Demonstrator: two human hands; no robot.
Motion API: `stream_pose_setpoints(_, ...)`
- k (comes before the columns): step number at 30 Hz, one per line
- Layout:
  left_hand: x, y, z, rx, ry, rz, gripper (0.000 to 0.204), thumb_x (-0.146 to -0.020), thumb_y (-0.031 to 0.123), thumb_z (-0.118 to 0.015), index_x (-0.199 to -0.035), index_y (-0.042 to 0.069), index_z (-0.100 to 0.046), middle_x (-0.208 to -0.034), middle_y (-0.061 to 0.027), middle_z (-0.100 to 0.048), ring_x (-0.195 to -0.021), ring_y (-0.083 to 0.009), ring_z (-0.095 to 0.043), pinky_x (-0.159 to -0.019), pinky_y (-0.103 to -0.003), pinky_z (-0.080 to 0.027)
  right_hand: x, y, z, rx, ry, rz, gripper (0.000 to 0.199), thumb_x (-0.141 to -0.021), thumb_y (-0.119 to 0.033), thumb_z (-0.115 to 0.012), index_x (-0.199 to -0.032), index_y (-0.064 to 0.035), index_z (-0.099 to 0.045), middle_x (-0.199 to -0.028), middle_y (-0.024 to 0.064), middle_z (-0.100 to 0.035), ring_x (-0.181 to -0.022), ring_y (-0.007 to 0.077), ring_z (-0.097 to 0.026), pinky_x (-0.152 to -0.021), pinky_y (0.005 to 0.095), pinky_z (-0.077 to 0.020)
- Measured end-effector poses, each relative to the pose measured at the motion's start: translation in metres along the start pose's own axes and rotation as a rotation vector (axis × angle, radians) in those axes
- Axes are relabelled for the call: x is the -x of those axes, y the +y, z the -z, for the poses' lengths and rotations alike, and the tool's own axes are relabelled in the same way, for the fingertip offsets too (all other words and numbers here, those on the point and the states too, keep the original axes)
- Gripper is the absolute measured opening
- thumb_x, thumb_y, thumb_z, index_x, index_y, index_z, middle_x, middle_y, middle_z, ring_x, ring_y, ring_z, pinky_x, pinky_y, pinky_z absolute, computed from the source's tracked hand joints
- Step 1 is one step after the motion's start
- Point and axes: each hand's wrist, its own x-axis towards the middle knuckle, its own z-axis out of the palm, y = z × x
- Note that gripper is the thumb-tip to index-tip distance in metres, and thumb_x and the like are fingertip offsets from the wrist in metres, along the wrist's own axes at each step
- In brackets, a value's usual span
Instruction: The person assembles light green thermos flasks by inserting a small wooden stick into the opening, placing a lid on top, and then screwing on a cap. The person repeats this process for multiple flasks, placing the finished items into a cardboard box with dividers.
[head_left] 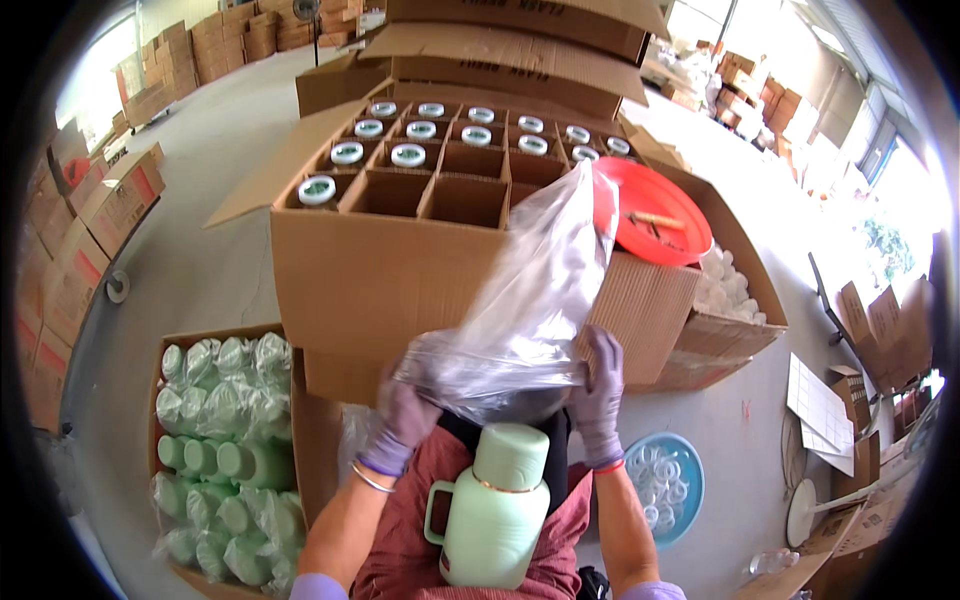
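A clear plastic bag (540, 275) hangs in front of the person, its long axis slanting from the open lower end up and to the right, the narrow upper end pointing away toward the red basin (640, 185). The left hand (406, 415), gloved in pale purple, grips the bag's lower left edge with fingers curled in; the right hand (598, 395) pinches the opposite edge, so the bag's lower end is spread wide between them. Just below, a pale green flask (497, 530) sits in the person's lap, lid end pointing away, long axis tilted slightly right, handle to the left. Beyond stands a divided carton (370, 275) with capped bottles in some cells; at left, a box (318, 450) of green flasks, many wrapped; at right, a blue basin (698, 490) of clear rings.
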Motion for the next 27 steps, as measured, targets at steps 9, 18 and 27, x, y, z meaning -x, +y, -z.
stream_pose_setpoints(9, 0.085, 0.071, 0.044, 0.492, -0.476, 0.565, 0.056, -0.104, 0.038, -0.046, -0.145, 0.000, -0.044, -0.132, -0.0080, -0.060, -0.095, -0.0139, -0.063, -0.089, -0.029, -0.051, 0.138, -0.070, 0.059, -0.066, -0.058, -0.048, 0.030, -0.079, -0.003, -0.051, -0.107, 0.0044, -0.057, -0.109, 0.0206, -0.059, -0.109, 0.0394, -0.055, -0.114, 0.0569, -0.0305)
stream_pose_setpoints(18, 0.144, 0.099, 0.063, 0.397, -0.448, 0.559, 0.056, -0.104, 0.028, -0.047, -0.149, -0.003, -0.035, -0.136, -0.0191, -0.057, -0.125, -0.0249, -0.056, -0.105, -0.034, -0.042, 0.175, -0.077, 0.089, -0.006, -0.453, 0.168, 0.021, -0.066, -0.012, -0.062, -0.086, -0.0047, -0.060, -0.096, 0.0125, -0.057, -0.095, 0.0331, -0.058, -0.096, 0.0541, -0.0449)
stream_pose_setpoints(27, 0.156, 0.083, 0.122, 0.258, -0.852, 0.737, 0.053, -0.099, 0.029, -0.058, -0.143, 0.002, -0.045, -0.124, -0.0155, -0.060, -0.112, -0.0211, -0.060, -0.097, -0.033, -0.049, 0.237, -0.073, 0.114, -0.092, -0.840, 0.446, 0.011, -0.075, -0.027, -0.067, -0.078, -0.0170, -0.064, -0.086, -0.0016, -0.058, -0.084, 0.0176, -0.060, -0.092, 0.0443, -0.0429)
